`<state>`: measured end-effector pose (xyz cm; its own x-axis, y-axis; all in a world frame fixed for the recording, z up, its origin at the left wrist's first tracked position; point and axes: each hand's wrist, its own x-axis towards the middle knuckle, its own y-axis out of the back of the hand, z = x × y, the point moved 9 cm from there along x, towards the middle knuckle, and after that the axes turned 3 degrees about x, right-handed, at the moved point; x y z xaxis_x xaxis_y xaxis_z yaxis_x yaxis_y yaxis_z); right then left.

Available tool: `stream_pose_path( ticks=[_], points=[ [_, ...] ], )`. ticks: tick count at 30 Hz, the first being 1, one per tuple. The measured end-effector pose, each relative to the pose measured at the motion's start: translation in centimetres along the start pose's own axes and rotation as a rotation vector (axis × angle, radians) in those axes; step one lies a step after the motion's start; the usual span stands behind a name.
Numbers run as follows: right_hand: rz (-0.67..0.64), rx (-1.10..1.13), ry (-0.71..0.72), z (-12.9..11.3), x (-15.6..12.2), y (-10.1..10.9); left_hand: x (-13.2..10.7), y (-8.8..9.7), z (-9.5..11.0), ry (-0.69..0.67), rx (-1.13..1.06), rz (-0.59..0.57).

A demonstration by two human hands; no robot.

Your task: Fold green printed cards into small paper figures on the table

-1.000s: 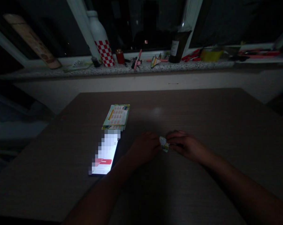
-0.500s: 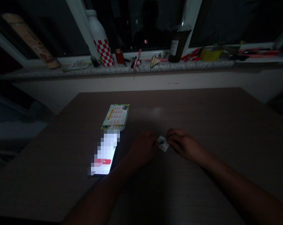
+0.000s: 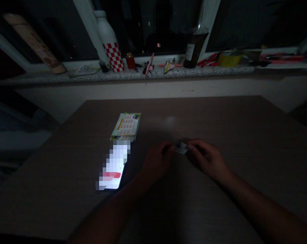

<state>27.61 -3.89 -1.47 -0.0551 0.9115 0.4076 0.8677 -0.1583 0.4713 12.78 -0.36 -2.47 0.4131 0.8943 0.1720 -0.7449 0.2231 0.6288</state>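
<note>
A small folded piece of printed paper [image 3: 181, 148] is held between my two hands over the middle of the table. My left hand [image 3: 160, 156] pinches its left edge between thumb and finger. On the other side, my right hand [image 3: 206, 156] grips the right corner with thumb and fingertips. The paper looks pale with dark print, but the dim light hides its details. To the left of my hands lies a lit phone [image 3: 116, 166], and just beyond it a stack of printed cards [image 3: 127, 125].
The wooden table [image 3: 227, 118] reaches to a wall below a granite windowsill [image 3: 148, 77]. Along the sill stand a red-checked white bottle [image 3: 112, 47], a small red jar [image 3: 130, 61], a dark bottle [image 3: 192, 51], a yellow container [image 3: 229, 60] and a tall tube [image 3: 35, 44].
The folded paper has tilted and moved slightly right and away from me. Both hands have shifted with it, the fingers now pinching its opposite ends. The phone and cards stay put.
</note>
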Motion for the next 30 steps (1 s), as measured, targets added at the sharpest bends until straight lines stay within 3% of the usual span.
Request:
stream_pose_path(
  ticks=[6, 12, 16, 25, 30],
  points=[
    [0.131, 0.084, 0.103, -1.7, -0.3, 1.3, -0.4, 0.7, 0.3, 0.031, -0.225, 0.110],
    [0.163, 0.353, -0.102, 0.0, -0.4, 0.9, -0.8, 1.3, 0.7, -0.009, -0.201, 0.183],
    [0.188, 0.418, -0.242, 1.1, -0.7, 0.5, -1.0, 1.4, 0.8, -0.047, -0.208, 0.191],
    [0.328, 0.431, -0.315, 1.6, -1.7, 0.8, -1.0, 1.1, 1.1, -0.003, -0.260, 0.175],
    [0.362, 0.433, -0.262, 1.0, -1.6, 0.9, -1.0, 1.2, 1.3, -0.008, -0.264, 0.196]
  ],
)
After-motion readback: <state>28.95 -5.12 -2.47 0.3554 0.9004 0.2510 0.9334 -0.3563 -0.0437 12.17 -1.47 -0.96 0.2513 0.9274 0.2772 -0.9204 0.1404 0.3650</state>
